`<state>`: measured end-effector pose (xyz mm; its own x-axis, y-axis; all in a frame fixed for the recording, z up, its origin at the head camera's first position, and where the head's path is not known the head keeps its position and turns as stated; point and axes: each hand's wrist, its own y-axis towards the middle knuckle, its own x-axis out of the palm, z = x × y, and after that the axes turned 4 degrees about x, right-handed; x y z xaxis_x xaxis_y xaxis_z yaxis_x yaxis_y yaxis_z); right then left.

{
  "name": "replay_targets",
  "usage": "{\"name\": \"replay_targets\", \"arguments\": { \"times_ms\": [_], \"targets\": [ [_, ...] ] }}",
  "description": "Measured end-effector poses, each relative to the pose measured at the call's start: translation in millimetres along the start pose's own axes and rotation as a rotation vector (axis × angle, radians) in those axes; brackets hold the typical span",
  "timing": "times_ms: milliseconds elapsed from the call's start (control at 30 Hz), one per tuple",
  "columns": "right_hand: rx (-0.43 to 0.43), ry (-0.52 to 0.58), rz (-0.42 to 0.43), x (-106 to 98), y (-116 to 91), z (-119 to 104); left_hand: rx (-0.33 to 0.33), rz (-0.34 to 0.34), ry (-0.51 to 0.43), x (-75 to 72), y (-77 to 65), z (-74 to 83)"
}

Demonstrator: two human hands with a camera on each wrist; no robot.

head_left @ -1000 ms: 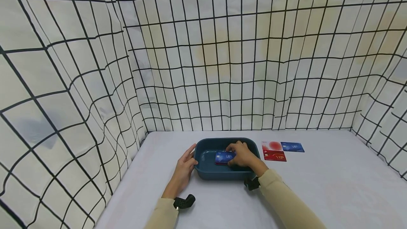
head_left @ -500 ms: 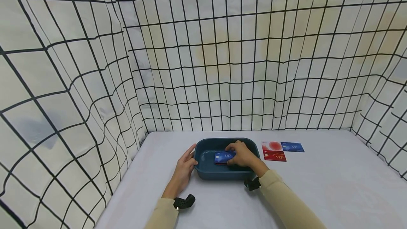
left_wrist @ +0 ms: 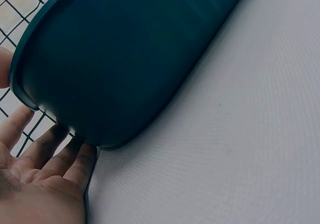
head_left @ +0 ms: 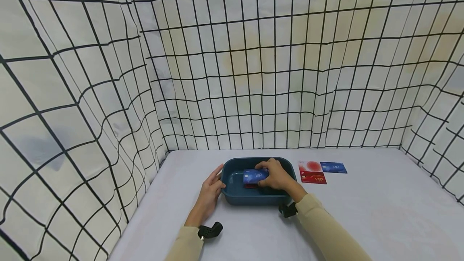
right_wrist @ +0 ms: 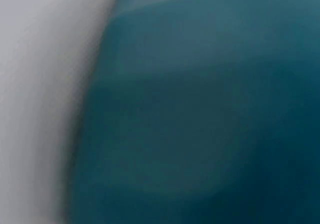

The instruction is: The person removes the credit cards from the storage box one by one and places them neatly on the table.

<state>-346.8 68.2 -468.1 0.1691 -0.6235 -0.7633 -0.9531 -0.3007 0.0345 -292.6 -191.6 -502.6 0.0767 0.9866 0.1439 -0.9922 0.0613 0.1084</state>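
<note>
Blue card (head_left: 252,176) in the tub (head_left: 253,200), over a red card (head_left: 250,186): I pinch it with my right hand (head_left: 277,176). My left hand (head_left: 210,192) touches the tub's left end, fingers loose, maybe to steady it.

And here's the left forearm (head_left: 197,213), slanting up and inward out of its beige sleeve (head_left: 186,243), the left grip (head_left: 211,190) stretched out, fingers (left_wrist: 62,160) long and slightly parted. Across from it, the right forearm (head_left: 295,190) angles in from the lower right, knuckles raised, the right grip (head_left: 274,175) bent over, thumb (head_left: 264,183) and forefinger (head_left: 262,165) curled in a neat pinch!
</note>
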Motion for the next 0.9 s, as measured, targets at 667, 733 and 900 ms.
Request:
{"name": "replay_targets", "arguments": {
  "times_ms": [667, 733, 900],
  "targets": [
    [-0.057, 0.028, 0.053, 0.0, -0.4, 2.3, 0.002, 0.005, 0.003, 0.1, 0.2, -1.6],
    [-0.069, 0.029, 0.055, 0.0, -0.6, 2.1, 0.0, 0.007, 0.003, 0.2, 0.2, -1.7],
    [-0.099, 0.021, 0.059, -0.6, -1.2, 0.6, 0.0, 0.002, 0.005, -0.1, 0.4, -1.7]
  ]
}}
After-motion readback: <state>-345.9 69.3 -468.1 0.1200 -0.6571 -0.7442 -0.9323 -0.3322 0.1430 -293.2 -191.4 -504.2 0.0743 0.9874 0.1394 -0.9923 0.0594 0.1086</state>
